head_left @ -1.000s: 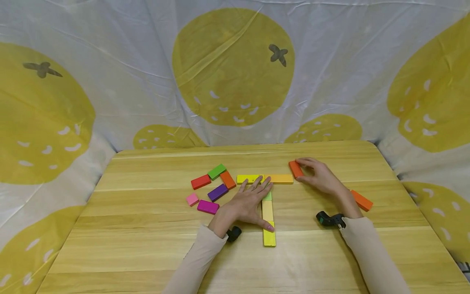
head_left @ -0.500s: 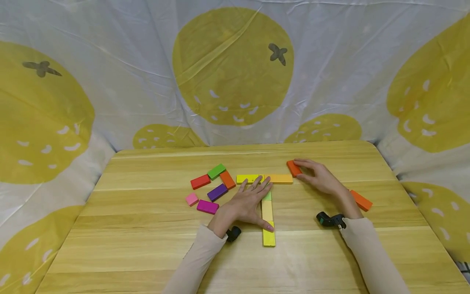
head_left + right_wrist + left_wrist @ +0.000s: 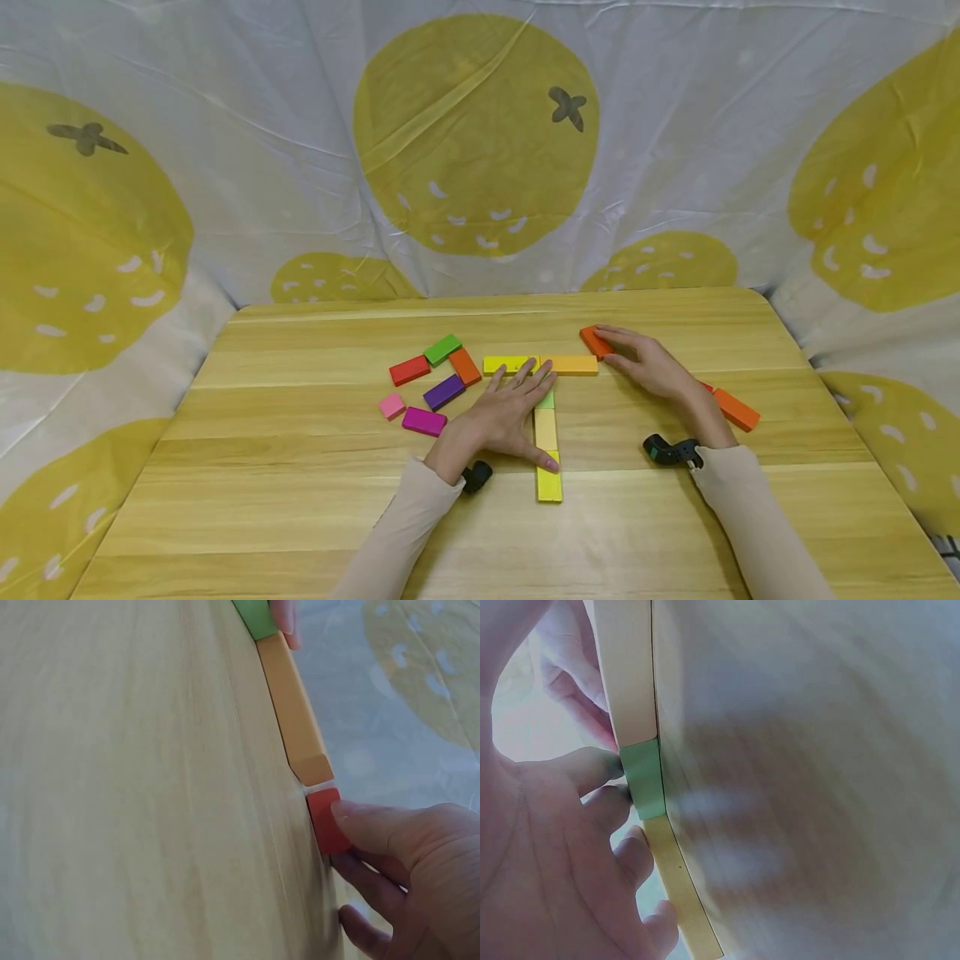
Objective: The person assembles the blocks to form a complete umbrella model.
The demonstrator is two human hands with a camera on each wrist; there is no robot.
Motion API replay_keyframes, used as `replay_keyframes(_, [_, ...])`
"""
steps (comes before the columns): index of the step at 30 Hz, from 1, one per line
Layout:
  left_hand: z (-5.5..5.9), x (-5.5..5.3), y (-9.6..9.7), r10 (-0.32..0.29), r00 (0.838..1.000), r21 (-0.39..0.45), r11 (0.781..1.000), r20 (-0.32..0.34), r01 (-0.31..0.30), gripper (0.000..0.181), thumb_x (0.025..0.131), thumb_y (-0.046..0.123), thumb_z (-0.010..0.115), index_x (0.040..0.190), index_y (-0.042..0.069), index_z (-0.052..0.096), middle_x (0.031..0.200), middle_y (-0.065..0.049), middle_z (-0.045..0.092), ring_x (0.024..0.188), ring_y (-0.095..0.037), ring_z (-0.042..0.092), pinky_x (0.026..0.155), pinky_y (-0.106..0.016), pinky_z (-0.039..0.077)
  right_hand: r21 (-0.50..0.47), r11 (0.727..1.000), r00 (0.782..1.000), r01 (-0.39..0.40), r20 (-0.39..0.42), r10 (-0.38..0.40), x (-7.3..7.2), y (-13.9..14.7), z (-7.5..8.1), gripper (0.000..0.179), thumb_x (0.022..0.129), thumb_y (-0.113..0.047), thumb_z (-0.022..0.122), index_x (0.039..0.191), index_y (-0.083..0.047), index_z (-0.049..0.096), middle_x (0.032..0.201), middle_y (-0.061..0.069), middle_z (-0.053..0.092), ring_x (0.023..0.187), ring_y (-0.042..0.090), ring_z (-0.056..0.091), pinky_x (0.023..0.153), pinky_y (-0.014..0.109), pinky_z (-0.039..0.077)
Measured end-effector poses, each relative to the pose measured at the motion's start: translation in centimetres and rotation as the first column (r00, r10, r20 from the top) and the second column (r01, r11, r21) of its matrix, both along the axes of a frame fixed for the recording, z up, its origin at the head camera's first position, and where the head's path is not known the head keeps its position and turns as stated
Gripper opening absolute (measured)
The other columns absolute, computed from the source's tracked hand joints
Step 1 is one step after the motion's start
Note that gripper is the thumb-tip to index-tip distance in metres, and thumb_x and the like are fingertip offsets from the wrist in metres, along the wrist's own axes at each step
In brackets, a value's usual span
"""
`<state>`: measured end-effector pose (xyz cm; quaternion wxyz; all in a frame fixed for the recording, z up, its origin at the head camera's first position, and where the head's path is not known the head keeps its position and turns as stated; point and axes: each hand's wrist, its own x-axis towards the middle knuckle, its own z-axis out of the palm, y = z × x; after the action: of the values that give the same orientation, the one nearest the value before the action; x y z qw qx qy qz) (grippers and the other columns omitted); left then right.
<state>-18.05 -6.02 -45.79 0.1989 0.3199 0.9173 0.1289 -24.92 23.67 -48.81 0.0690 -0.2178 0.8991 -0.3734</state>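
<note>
My left hand (image 3: 501, 423) lies with fingers spread over a T of wooden blocks. Its fingertips touch the crossbar, a yellow block (image 3: 502, 364) and a light orange block (image 3: 573, 366); its thumb is on the lower yellow block (image 3: 550, 490). Between them in the stem are a light green block (image 3: 547, 401) and a cream block (image 3: 546, 430). At the crossbar's right end my right hand (image 3: 648, 363) pinches a red-orange block (image 3: 592, 341) between thumb and fingers. In the right wrist view this block (image 3: 325, 821) sits close to the light orange block's end.
Left of the T lie a red block (image 3: 409, 370), a green block (image 3: 443, 350), an orange block (image 3: 465, 367), a purple block (image 3: 444, 392), a magenta block (image 3: 424, 422) and a pink block (image 3: 392, 407). Beside the right wrist are another orange block (image 3: 737, 410) and a partly hidden red block (image 3: 706, 387).
My right hand has shifted the red-orange block slightly left, and it is now more slanted behind the crossbar's end. A red block shows beside the right wrist. The left hand stays put.
</note>
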Motion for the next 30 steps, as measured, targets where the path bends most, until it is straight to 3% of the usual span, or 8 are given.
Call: replay_keyframes(30, [0.21, -0.15, -0.05, -0.003, 1.000, -0.003, 1.000, 0.012, 0.003, 0.130, 0.074, 0.074, 0.079, 0.168, 0.021, 0.005, 0.176, 0.006, -0.008, 0.163, -0.019, -0.011, 0.131, -0.056, -0.005, -0.019, 1.000, 1.000, -0.013, 0.008, 0.013, 0.00, -0.32, 0.17, 0.049, 0.107, -0.016, 0.058, 0.155, -0.011, 0.049, 0.161, 0.021, 0.044, 0.148, 0.046, 0.041, 0.118, 0.065, 0.034])
